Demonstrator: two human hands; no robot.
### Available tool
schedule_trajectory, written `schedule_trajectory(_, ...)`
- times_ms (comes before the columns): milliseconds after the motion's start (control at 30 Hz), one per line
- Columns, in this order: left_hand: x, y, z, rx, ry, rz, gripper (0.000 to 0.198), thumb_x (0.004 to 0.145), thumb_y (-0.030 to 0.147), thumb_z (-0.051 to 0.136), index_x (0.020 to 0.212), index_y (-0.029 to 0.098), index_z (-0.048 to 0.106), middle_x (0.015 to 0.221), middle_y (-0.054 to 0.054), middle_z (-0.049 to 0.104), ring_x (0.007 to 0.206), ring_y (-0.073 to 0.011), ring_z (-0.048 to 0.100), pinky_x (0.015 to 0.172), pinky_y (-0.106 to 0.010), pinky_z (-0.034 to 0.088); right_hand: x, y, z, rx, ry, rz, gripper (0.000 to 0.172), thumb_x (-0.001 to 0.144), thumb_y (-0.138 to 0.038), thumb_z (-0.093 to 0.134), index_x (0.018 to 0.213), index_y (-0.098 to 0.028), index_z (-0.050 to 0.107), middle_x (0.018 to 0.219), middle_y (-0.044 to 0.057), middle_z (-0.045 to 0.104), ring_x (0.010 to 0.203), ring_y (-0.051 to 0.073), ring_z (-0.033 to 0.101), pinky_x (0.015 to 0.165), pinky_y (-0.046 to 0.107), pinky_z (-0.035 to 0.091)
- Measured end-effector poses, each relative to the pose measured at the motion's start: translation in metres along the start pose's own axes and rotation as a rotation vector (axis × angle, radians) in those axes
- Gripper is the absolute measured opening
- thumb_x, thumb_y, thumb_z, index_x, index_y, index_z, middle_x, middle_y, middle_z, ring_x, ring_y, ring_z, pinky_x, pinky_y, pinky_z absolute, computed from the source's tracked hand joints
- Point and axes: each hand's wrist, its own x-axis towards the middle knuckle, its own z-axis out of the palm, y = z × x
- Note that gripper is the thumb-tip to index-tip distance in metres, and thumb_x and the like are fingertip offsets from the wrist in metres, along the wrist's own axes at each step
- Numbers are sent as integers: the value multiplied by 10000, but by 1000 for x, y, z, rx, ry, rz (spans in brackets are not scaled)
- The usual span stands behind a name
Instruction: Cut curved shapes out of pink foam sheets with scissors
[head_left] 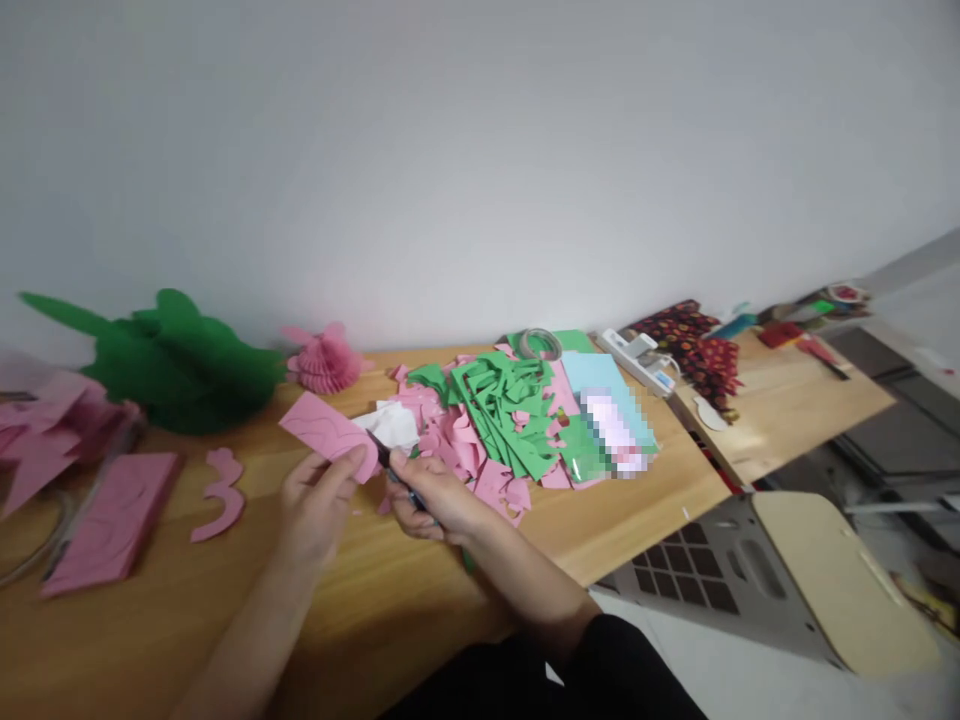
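My left hand pinches a pink foam sheet marked with drawn curved lines, holding it tilted above the wooden table. My right hand is closed around scissors whose blades meet the sheet's right edge. A white scrap lies just behind the sheet. A cut pink curved piece rests on the table to the left of my left hand.
A heap of pink and green foam offcuts lies behind my right hand, with a tape roll and a power strip beyond. A stack of pink sheets, green paper foliage and a pink paper flower sit left. A chair stands right.
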Motion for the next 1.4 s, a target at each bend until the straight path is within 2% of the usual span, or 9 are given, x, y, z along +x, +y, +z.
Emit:
schedule_trajectory(100, 0, 3, 4, 34, -42, -6, 217, 521, 278, 853, 629, 219, 674, 626, 11, 687, 672, -196, 656, 658, -323, 535, -7, -5, 1, 17, 5, 7, 577, 733, -767, 552, 558, -238, 400, 265, -118, 319, 196, 46, 188, 222, 182, 147)
schedule_trajectory(233, -6, 7, 12, 35, -86, -30, 229, 499, 278, 866, 643, 210, 701, 645, 7, 703, 633, -167, 641, 625, -288, 528, -22, -7, 5, 72, 44, -20, 556, 795, -724, 525, 574, -234, 385, 269, -129, 310, 197, 39, 169, 233, 170, 127)
schedule_trajectory(467, -18, 14, 21, 143, -172, 13, 132, 607, 269, 794, 604, 189, 689, 545, 22, 630, 501, -109, 523, 482, -229, 412, -37, -4, 11, 149, 99, -68, 547, 782, -716, 556, 592, -230, 392, 279, -132, 301, 200, 38, 158, 244, 169, 126)
schedule_trajectory(633, -22, 12, 23, 193, -184, 22, 146, 629, 273, 786, 621, 164, 689, 541, 17, 618, 455, -93, 468, 485, -243, 372, -43, -3, 10, 154, 116, -86, 545, 780, -718, 550, 599, -228, 394, 279, -132, 307, 198, 39, 165, 240, 164, 124)
schedule_trajectory(833, -23, 7, 24, 225, -196, 46, 152, 636, 293, 781, 649, 163, 705, 553, 7, 634, 457, -104, 475, 466, -245, 352, -48, -1, 8, 176, 107, -123, 528, 823, -689, 527, 611, -226, 386, 294, -138, 291, 208, 35, 151, 244, 157, 134)
schedule_trajectory(1067, -25, 8, 30, 245, -206, 76, 109, 631, 246, 774, 612, 167, 701, 541, 12, 634, 486, -109, 514, 492, -240, 395, -50, -1, 7, 232, 92, -142, 508, 834, -658, 544, 616, -221, 407, 294, -134, 301, 203, 36, 157, 238, 154, 131)
schedule_trajectory(1400, -27, 4, 31, 240, -193, 63, 105, 634, 228, 772, 621, 169, 687, 562, 9, 654, 498, -109, 533, 493, -237, 418, -52, 0, 4, 185, 139, -151, 522, 810, -682, 555, 611, -225, 401, 296, -130, 303, 211, 35, 152, 239, 160, 130)
